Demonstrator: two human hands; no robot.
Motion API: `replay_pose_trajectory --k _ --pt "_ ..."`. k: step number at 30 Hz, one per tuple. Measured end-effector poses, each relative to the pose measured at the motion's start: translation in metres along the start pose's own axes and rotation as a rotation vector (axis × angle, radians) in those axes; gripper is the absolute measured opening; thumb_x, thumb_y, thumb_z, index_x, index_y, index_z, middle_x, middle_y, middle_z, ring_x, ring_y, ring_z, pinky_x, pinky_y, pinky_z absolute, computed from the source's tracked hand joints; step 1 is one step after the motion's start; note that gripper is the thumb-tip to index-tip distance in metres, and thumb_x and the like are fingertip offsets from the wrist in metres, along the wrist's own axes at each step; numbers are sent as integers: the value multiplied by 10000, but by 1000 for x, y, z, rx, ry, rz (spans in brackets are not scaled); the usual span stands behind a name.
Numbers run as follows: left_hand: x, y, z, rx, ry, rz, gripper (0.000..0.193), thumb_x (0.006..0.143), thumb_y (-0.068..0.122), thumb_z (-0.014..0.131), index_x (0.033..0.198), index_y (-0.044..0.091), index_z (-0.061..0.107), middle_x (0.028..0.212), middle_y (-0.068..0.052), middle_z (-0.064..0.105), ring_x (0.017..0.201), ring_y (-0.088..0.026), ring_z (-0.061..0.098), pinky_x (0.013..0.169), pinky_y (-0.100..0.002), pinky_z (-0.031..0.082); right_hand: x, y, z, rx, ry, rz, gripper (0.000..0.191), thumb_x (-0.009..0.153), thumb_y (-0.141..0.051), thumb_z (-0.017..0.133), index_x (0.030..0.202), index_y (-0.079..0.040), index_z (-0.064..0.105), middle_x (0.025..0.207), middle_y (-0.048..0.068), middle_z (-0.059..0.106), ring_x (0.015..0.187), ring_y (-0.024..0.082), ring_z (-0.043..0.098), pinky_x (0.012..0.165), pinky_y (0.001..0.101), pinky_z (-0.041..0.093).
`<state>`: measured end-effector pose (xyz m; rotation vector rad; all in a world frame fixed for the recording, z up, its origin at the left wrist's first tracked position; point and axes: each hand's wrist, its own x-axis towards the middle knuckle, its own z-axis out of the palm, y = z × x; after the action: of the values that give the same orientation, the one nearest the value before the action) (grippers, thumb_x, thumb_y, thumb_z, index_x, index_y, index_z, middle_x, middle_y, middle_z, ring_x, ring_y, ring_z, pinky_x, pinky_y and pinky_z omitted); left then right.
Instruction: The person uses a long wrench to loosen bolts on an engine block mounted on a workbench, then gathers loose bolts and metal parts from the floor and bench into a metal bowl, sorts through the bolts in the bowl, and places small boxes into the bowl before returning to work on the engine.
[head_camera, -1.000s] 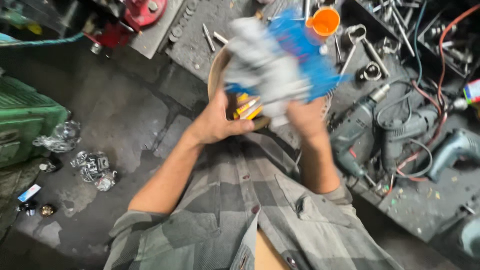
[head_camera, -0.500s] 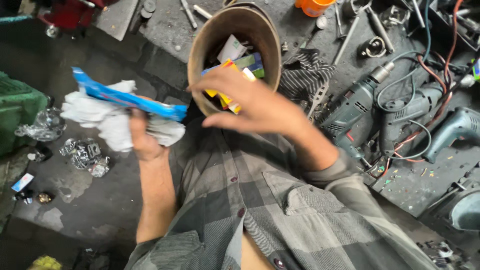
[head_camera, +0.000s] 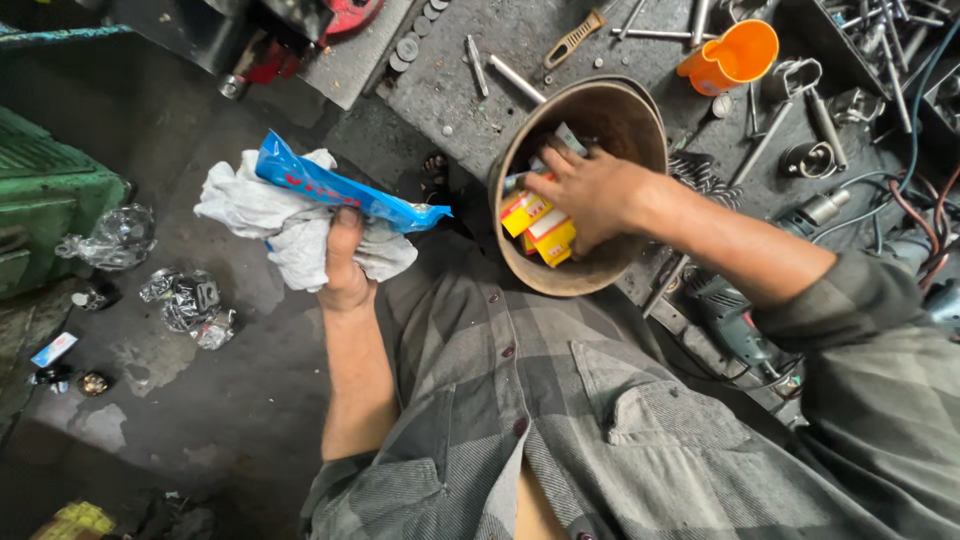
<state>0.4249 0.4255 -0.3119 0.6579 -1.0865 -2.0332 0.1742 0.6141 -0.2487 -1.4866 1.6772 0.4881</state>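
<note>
Left hand (head_camera: 345, 262) clutches a soft, light bundle of white rag (head_camera: 262, 215) and crinkly blue plastic wrapper (head_camera: 340, 190). Right hand (head_camera: 590, 195) reaches into the brown metal bucket (head_camera: 640, 130), fingers curled over small yellow-red cardboard boxes (head_camera: 540, 225) at its seven o'clock; they look light, crushable, best pinched by their edges.

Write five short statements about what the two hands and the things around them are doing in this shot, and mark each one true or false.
1. The left hand grips a white rag together with a blue packet. True.
2. The right hand is inside the round brown container. True.
3. The container is empty. False: yellow and red boxes lie in it.
4. The orange cup is in the right hand's grip. False: it sits on the bench, apart from both hands.
5. The person wears a plain white shirt. False: it is a grey checked shirt.
</note>
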Motion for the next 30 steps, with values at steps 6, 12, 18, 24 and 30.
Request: replay_pose_trajectory --k 6,12,18,24,30 --pt "17 -9 -30 -152 26 -82 316 1058 84 701 1311 -8 535 1130 -69 607 1012 -178 593 942 -339 496 -15 -3 4 175 -50 108 1077 627 -318 862 1528 -176 289 1374 207 435 1103 424 631 949 479 533" --pt "40 -12 -15 -114 115 -38 571 978 88 712 1491 14 472 1316 -59 595 1180 -167 580 1094 -344 480 -18 -2 -6 175 139 60 771 738 -137 737 1436 -147 411 1270 237 532 997 429 680 850 507 567" --pt "49 -11 1 7 2 -22 599 971 42 733 1505 39 460 1380 -53 584 1245 -174 566 1106 -320 461 -41 1 -17 315 229 179 935 615 -41 805 1475 -108 444 1403 268 451 1108 468 613 912 483 542" --pt "53 -15 -6 9 -24 -126 499 984 24 755 1439 7 552 1274 -76 611 1150 -193 586 1073 -360 480 -98 34 -11 461 726 -69 816 554 -137 871 1264 38 509 1459 274 469 1338 460 495 1081 466 447" --pt "48 -17 10 135 -254 -91 475 962 64 750 1404 43 578 1332 -48 643 1193 -177 611 1121 -340 478 -81 15 -15 487 353 47 1008 616 -197 890 1485 -30 406 1277 156 567 1205 341 552 1042 426 464"
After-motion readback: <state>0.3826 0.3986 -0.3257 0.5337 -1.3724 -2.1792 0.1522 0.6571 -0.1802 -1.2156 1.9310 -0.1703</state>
